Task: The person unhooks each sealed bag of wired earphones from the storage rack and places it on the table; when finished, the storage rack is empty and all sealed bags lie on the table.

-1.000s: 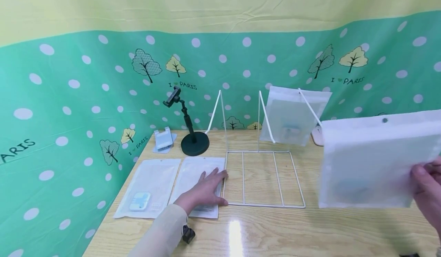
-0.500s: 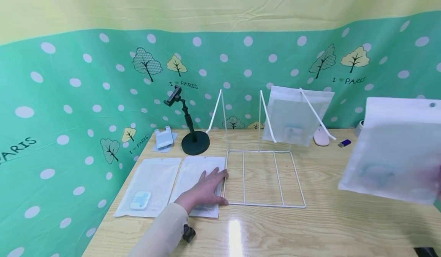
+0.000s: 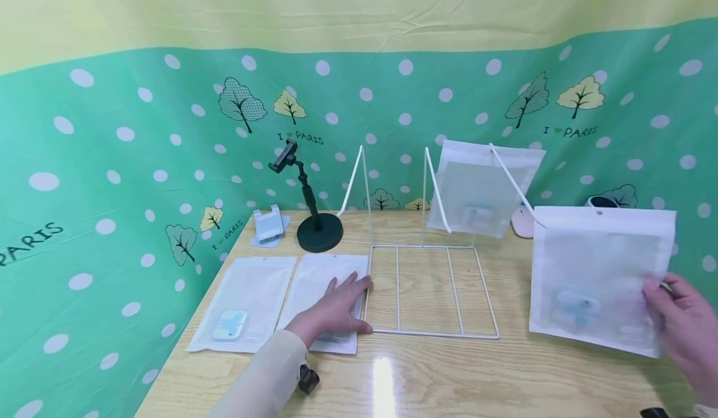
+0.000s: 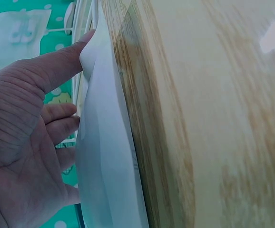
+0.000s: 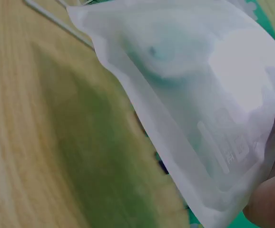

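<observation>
1. The pale wooden tabletop is carrying everything.
2. The white wire rack with slanted pegs is sitting mid-table, one pouch already hanging on it.
3. The frosted white plastic pouch is being held upright above the table's right side, hang-hole on top, probably for pegging.
4. The right hand is pinching its lower corner.
5. The left hand is resting flat, fingers straight, pinning a flat white pouch beside the rack.

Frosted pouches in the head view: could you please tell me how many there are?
4: two flat on the table, left pouch and pouch under the left hand; hanging pouch on the rack; held pouch in the right hand.
</observation>
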`<state>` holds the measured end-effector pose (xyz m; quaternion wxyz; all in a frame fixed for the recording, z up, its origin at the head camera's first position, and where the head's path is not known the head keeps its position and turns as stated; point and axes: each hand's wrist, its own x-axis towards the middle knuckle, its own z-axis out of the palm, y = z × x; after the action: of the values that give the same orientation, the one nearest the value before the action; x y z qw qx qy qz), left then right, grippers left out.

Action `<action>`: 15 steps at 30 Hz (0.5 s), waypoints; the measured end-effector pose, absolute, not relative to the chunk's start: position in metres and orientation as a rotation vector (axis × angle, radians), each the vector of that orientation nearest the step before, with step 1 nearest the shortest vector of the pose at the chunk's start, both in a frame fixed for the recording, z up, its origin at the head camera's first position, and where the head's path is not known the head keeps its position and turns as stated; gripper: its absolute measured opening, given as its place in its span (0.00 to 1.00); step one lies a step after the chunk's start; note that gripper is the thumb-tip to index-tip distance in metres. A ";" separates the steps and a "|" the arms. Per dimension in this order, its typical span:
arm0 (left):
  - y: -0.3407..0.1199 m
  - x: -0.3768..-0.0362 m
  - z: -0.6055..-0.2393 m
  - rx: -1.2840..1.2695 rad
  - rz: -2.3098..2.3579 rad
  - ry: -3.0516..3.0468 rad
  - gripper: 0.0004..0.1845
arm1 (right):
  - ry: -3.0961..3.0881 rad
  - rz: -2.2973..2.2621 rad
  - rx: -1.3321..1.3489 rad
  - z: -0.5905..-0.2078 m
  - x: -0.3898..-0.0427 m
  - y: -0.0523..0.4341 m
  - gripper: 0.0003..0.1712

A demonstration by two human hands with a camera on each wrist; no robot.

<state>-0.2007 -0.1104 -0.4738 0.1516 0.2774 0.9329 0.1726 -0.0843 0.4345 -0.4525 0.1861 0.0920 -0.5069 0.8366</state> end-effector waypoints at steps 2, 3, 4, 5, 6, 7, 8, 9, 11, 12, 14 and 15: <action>-0.110 -0.201 -0.473 0.793 0.501 2.675 0.49 | -1.516 2.368 0.179 -0.458 -0.085 0.437 0.16; -0.110 -0.201 -0.474 0.793 0.500 2.677 0.49 | -1.594 2.345 0.106 -0.461 -0.086 0.438 0.14; -0.110 -0.201 -0.474 0.793 0.499 2.677 0.49 | -1.680 2.304 0.027 -0.463 -0.087 0.439 0.12; -0.110 -0.201 -0.474 0.792 0.500 2.677 0.49 | -1.764 2.250 -0.056 -0.465 -0.088 0.439 0.11; -0.110 -0.201 -0.474 0.793 0.496 2.678 0.49 | -1.879 2.166 -0.160 -0.467 -0.090 0.439 0.09; -0.110 -0.201 -0.474 0.795 0.493 2.679 0.49 | -1.986 2.074 -0.258 -0.469 -0.092 0.439 0.07; -0.110 -0.201 -0.474 0.795 0.489 2.679 0.49 | -2.091 1.975 -0.366 -0.470 -0.094 0.439 0.05; -0.110 -0.201 -0.475 0.796 0.489 2.680 0.49 | -2.181 1.881 -0.455 -0.471 -0.096 0.439 0.03; -0.110 -0.200 -0.475 0.794 0.495 2.678 0.49 | -2.351 1.710 -0.574 -0.472 -0.101 0.437 0.08; -0.110 -0.200 -0.474 0.794 0.498 2.678 0.49 | -2.437 1.626 -0.606 -0.472 -0.103 0.437 0.14; -0.111 -0.200 -0.474 0.794 0.501 2.679 0.49 | -2.557 1.540 -0.654 -0.471 -0.107 0.435 0.30; -0.111 -0.200 -0.474 0.796 0.502 2.681 0.49 | -2.621 1.497 -0.667 -0.470 -0.109 0.434 0.37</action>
<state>-0.1999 -0.1106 -0.4742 0.1497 0.2769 0.9329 0.1748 -0.1090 0.4337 -0.4700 0.0252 -0.2156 -0.8477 0.4841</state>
